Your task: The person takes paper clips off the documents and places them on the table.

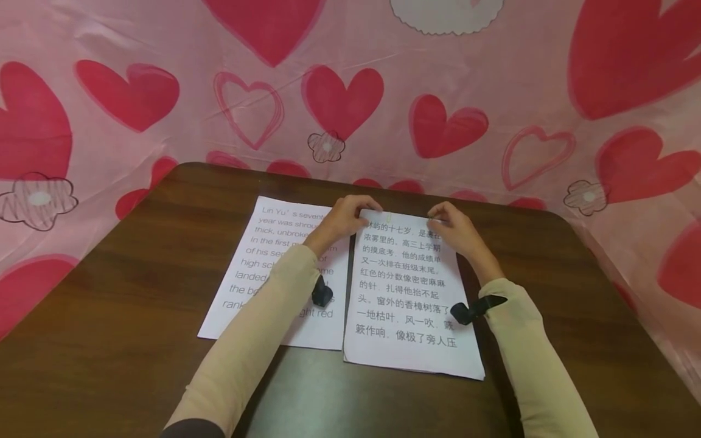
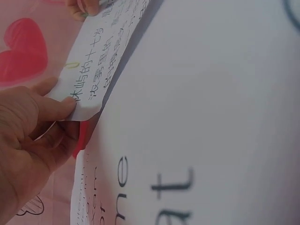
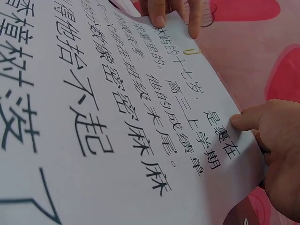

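Observation:
A stack of white printed sheets with Chinese text (image 1: 378, 354) lies on the dark wooden table. A yellow paper clip (image 3: 191, 52) is on its top edge. My left hand (image 1: 344, 218) pinches the stack's top left corner, thumb over the print and fingers beneath, as the left wrist view shows. At the top right corner, my right hand (image 3: 286, 150) grips the stack with its thumb on the front; its other fingers are mostly hidden behind the paper. In the right wrist view the upper end of the paper curves up toward the hands.
To the left lies another white sheet with English text (image 1: 224, 325), partly covered by my left forearm. Each wrist wears a small black camera (image 1: 322, 293). Behind the table (image 1: 109, 292) hangs a pink cloth with red hearts (image 1: 344, 97).

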A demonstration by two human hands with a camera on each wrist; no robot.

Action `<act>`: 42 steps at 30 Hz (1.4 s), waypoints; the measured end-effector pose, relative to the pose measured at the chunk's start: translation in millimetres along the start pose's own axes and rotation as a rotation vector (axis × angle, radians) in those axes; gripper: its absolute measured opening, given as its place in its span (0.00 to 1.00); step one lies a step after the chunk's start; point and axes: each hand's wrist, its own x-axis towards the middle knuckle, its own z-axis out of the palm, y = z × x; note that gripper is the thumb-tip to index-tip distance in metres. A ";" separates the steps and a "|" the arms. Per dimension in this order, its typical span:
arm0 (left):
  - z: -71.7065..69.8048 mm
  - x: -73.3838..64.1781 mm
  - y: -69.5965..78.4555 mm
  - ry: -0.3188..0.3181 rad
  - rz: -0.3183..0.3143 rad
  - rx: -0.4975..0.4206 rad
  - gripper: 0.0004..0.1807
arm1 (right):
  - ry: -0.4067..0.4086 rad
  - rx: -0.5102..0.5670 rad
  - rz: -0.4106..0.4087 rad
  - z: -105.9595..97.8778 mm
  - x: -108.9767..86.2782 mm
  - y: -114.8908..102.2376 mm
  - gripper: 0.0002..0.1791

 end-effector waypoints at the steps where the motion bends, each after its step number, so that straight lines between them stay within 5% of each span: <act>1: -0.2 0.3 0.1 0.001 -0.001 0.000 0.20 | 0.009 0.006 0.000 0.5 0.4 0.3 0.16; 10: -1.2 -0.8 1.2 0.004 -0.015 0.007 0.19 | 0.155 0.182 0.039 -1.7 1.3 4.2 0.17; 19: -2.4 0.0 -0.7 -0.001 0.005 0.020 0.19 | 0.294 0.172 0.103 -37.6 -11.9 23.9 0.18; 28: -3.7 -0.3 -2.0 -0.003 0.012 -0.001 0.20 | 0.222 -0.123 0.219 -71.5 -29.9 50.6 0.23; 36: -2.6 0.2 -0.4 -0.005 0.005 0.000 0.20 | 0.026 -0.287 0.162 -84.0 -35.9 64.6 0.20; 42: -2.9 1.6 -0.4 -0.006 0.013 0.004 0.20 | 0.032 -0.307 0.157 -78.5 -34.5 69.3 0.18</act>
